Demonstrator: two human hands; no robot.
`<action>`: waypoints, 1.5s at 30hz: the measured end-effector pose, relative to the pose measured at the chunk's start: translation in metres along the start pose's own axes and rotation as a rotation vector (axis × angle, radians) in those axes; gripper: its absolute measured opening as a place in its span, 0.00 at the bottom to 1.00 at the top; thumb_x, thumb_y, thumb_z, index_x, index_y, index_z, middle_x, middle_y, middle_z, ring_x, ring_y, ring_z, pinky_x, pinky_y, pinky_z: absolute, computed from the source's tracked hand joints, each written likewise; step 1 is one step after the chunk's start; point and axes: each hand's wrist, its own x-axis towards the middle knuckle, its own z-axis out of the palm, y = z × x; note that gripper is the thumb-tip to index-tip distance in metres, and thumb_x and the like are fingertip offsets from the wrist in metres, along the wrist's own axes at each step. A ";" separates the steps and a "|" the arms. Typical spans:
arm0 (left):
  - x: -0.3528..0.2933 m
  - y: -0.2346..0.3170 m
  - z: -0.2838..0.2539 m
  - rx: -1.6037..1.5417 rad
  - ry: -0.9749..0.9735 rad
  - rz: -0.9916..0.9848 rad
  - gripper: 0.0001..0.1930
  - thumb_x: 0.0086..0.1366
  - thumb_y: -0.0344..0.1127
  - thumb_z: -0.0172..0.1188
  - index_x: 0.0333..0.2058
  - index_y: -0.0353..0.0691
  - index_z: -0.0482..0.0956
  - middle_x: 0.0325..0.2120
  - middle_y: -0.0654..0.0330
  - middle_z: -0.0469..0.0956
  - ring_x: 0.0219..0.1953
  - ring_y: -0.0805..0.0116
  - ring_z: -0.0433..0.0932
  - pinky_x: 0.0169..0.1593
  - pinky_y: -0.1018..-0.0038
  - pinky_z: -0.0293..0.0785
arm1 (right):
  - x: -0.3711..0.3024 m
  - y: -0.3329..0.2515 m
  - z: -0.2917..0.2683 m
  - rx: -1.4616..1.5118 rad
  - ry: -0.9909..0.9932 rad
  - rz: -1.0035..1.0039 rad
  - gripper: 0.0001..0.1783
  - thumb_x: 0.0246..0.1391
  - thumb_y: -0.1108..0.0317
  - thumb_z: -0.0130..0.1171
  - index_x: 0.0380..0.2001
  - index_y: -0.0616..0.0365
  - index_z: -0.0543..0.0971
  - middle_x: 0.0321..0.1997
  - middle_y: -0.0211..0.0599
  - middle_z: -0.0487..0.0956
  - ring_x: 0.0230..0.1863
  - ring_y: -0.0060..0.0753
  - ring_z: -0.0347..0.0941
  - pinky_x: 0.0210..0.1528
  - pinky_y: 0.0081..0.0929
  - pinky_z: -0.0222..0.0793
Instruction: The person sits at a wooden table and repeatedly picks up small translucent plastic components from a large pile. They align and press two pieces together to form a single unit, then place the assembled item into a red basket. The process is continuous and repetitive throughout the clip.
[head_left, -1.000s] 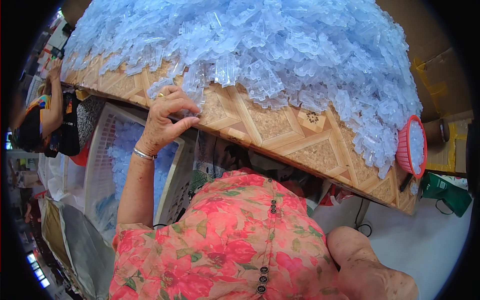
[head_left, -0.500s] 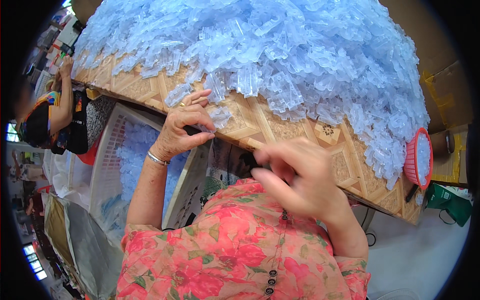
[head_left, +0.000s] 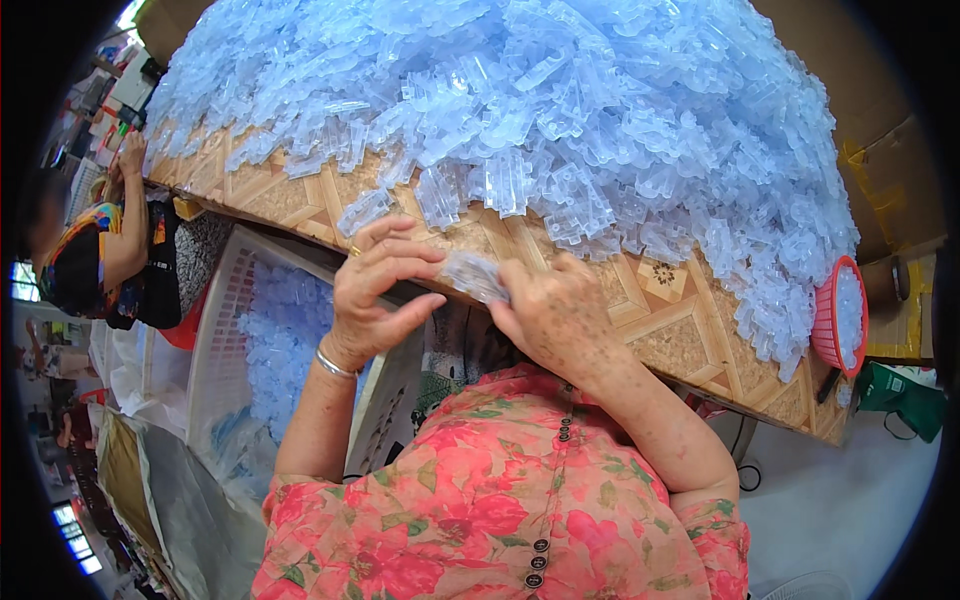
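My right hand [head_left: 562,312] pinches a clear plastic piece [head_left: 474,276] by its right end, between thumb and fingers, at the table's near edge. The piece is slightly blurred. Just left of it, my left hand [head_left: 388,283] is open, thumb and fingers apart, with nothing visible between them. Beyond its fingertips a loose clear plastic piece [head_left: 366,210] lies on the wood-patterned table [head_left: 690,340]. A large heap of similar bluish-clear plastic pieces [head_left: 560,110] covers most of the tabletop and reaches close to both hands.
Below the table's left edge stands a white slotted basket [head_left: 212,345] holding many clear pieces [head_left: 285,335]. A red mesh basket [head_left: 828,318] with more pieces sits at the table's right end, near a dark green bag [head_left: 895,395]. Another person [head_left: 95,250] is at the far left.
My right hand has moved left and forward and now grips a plastic piece. My left hand's thumb and index finger, nearly together before, have spread apart.
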 end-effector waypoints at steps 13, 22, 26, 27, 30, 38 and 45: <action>0.050 0.081 0.126 -0.462 -0.191 0.043 0.39 0.52 0.37 0.78 0.61 0.34 0.73 0.49 0.52 0.80 0.38 0.68 0.82 0.38 0.72 0.79 | -0.093 0.030 -0.059 0.510 0.259 0.754 0.09 0.56 0.68 0.69 0.35 0.59 0.80 0.15 0.29 0.76 0.16 0.20 0.70 0.23 0.24 0.64; 0.071 0.101 0.182 -0.444 -0.270 0.002 0.27 0.62 0.27 0.66 0.61 0.38 0.74 0.34 0.59 0.81 0.30 0.71 0.80 0.34 0.74 0.77 | -0.137 0.054 -0.069 0.612 0.318 0.755 0.06 0.62 0.70 0.62 0.41 0.57 0.82 0.24 0.32 0.81 0.20 0.22 0.72 0.26 0.26 0.68; 0.070 0.101 0.183 -0.687 -0.405 -0.328 0.16 0.67 0.25 0.61 0.53 0.35 0.77 0.34 0.62 0.81 0.30 0.77 0.80 0.32 0.79 0.77 | -0.145 0.069 -0.093 0.019 0.470 0.821 0.11 0.55 0.69 0.67 0.42 0.55 0.83 0.28 0.34 0.78 0.26 0.32 0.75 0.31 0.29 0.71; 0.071 0.102 0.185 -0.777 -0.455 -0.422 0.13 0.68 0.25 0.60 0.51 0.34 0.77 0.34 0.62 0.81 0.30 0.78 0.80 0.32 0.80 0.77 | -0.149 0.079 -0.101 -0.127 0.502 0.797 0.12 0.54 0.69 0.68 0.42 0.55 0.83 0.32 0.35 0.78 0.31 0.34 0.76 0.35 0.31 0.71; 0.078 0.108 0.178 -1.036 -0.466 -0.607 0.09 0.70 0.25 0.58 0.47 0.36 0.74 0.34 0.63 0.80 0.31 0.79 0.80 0.31 0.83 0.77 | -0.154 0.109 -0.115 -0.459 0.513 0.733 0.15 0.49 0.68 0.70 0.42 0.54 0.82 0.41 0.36 0.78 0.44 0.39 0.75 0.46 0.37 0.69; 0.080 0.104 0.173 -1.368 -0.539 -0.776 0.07 0.71 0.28 0.52 0.44 0.42 0.66 0.45 0.48 0.81 0.34 0.74 0.82 0.29 0.82 0.76 | -0.165 0.129 -0.112 -0.446 0.440 0.719 0.13 0.47 0.67 0.72 0.37 0.55 0.82 0.47 0.35 0.78 0.52 0.43 0.72 0.54 0.41 0.65; 0.081 0.107 0.173 -1.518 -0.442 -0.810 0.06 0.72 0.29 0.49 0.45 0.40 0.65 0.49 0.43 0.80 0.34 0.73 0.82 0.31 0.81 0.79 | -0.165 0.138 -0.116 -0.281 0.541 0.619 0.07 0.52 0.73 0.66 0.34 0.58 0.80 0.51 0.40 0.80 0.54 0.46 0.73 0.57 0.43 0.67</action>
